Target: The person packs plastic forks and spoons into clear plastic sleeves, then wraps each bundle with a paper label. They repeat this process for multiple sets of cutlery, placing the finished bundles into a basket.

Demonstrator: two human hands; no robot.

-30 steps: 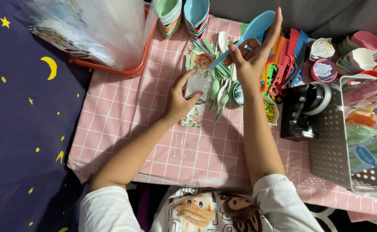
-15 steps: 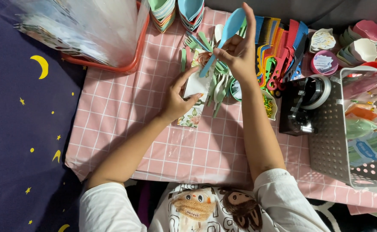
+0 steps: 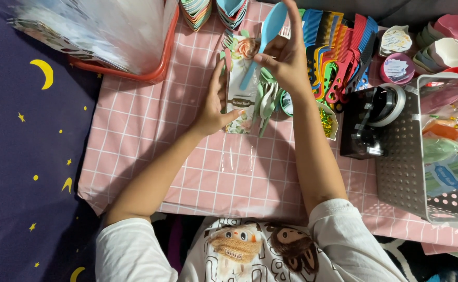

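Right fingers: the right hand (image 3: 286, 60) pinches the handle of a light blue plastic spoon (image 3: 264, 39) between thumb and curled fingers, while one finger sticks straight up toward the far edge of the view.
Spoon axis: its long axis runs on a steep slant, bowl up and away from the person, handle end down and toward the left, where it lies over the packet.
Left fingers: the left hand (image 3: 216, 107) grips a clear floral packet (image 3: 240, 86), fingers stretched along its left edge and the thumb pressed across its lower front.
Packet axis: long and narrow, it runs away from the person, with the rose print at the far end and the near end by the thumb.
Spoon place: above the far middle of the pink checked tablecloth (image 3: 150, 136), just left of the combs.
Right arm: the forearm rises from the white sleeve almost straight away from the body, wrist bent slightly left.
Left arm: the forearm slants from the lower left up to the packet, palm turned toward the right hand.
Nearby: green plastic cutlery (image 3: 268, 102) lies just beside the packet; a fan of coloured combs (image 3: 338, 49) spreads to the right.
Further out: a black tape dispenser (image 3: 370, 122) stands beside a grey perforated basket (image 3: 403, 172); a red-rimmed tray (image 3: 158, 70) holds clear bags at the far left.
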